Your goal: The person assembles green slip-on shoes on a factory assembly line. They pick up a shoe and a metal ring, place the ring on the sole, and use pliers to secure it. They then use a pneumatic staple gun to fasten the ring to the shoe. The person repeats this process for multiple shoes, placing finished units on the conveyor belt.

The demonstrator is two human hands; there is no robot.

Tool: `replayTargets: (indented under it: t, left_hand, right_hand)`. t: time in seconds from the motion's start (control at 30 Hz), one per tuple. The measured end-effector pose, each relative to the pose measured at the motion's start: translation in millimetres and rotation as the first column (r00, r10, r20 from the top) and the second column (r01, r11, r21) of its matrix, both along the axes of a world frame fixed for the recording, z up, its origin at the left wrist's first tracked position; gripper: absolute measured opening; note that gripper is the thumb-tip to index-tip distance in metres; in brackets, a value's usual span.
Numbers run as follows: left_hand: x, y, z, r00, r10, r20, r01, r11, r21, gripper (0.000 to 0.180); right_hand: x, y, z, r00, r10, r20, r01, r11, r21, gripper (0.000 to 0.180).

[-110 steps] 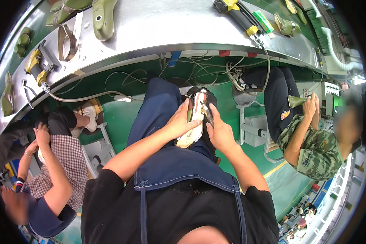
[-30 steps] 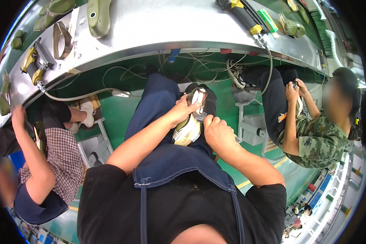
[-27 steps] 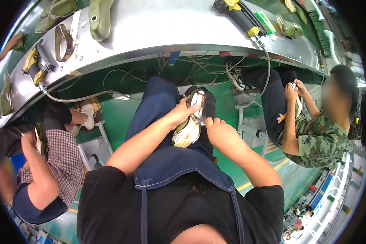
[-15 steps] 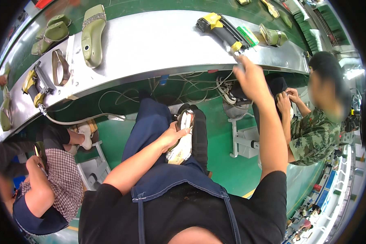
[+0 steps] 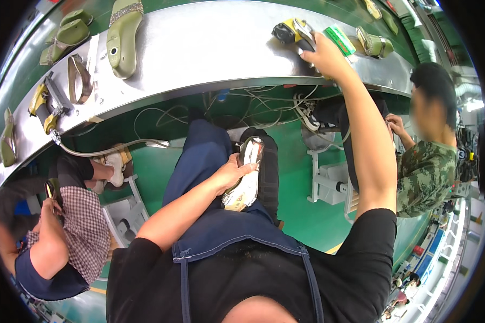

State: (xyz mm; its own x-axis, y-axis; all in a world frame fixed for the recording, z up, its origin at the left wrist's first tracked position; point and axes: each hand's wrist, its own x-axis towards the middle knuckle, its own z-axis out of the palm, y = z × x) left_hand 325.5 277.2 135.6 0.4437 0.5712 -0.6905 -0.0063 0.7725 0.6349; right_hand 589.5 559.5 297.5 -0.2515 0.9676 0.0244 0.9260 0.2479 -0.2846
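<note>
Head view: both hands occupied.
I saw the left hand [image 5: 233, 175] grasping a sandal [image 5: 246, 175]; the right hand [image 5: 322, 53] gripped a yellow-black tool [image 5: 292, 31].

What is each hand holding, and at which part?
The left hand holds a shoe sole by its side edge, on the lap. The right hand grips a yellow-black tool at its handle.

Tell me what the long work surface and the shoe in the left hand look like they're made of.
Work surface: seemingly bare sheet metal, grey with a brushed, soft glare. Shoe, held on the lap by the left hand: glossy, mirror-like silvery insole, probably synthetic; exact material unclear.
</note>
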Motion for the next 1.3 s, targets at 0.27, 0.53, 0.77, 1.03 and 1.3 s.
replayTargets:
  t: [0.27,0.53,0.77,1.03,1.3]
  left_hand:
    - [3.5,-3.1,-9.2,0.999,-0.004,0.04,0.005,1.0,-0.01,0.087]
    - [-1.2,-1.5,-26.2,0.991,-0.033,0.128,0.03,0.999,0.019,0.086]
    - [-4.4,-2.1,-28.1,0.978,-0.023,0.206,0.022,1.0,0.004,0.096]
    - [-9.8,-2.1,-36.1,0.97,-0.029,0.24,0.027,1.0,0.011,0.107]
    - [-15.8,0.0,-23.7,0.97,-0.032,0.241,0.036,0.999,-0.011,0.108]
  right_hand:
    - [-5.3,-218.3,40.6,0.832,-0.278,-0.481,-0.117,0.759,-0.641,0.04]
    - [-2.4,-278.5,-5.7,0.901,-0.279,-0.333,-0.141,0.537,-0.832,0.038]
    - [1.9,-276.1,-24.9,0.899,-0.255,-0.356,-0.183,0.521,-0.834,0.038]
    - [-9.2,-258.9,-14.4,0.894,-0.271,-0.357,-0.196,0.481,-0.855,0.042]
    - [-22.6,-238.0,-28.8,0.926,-0.188,-0.328,-0.224,0.427,-0.876,0.041]
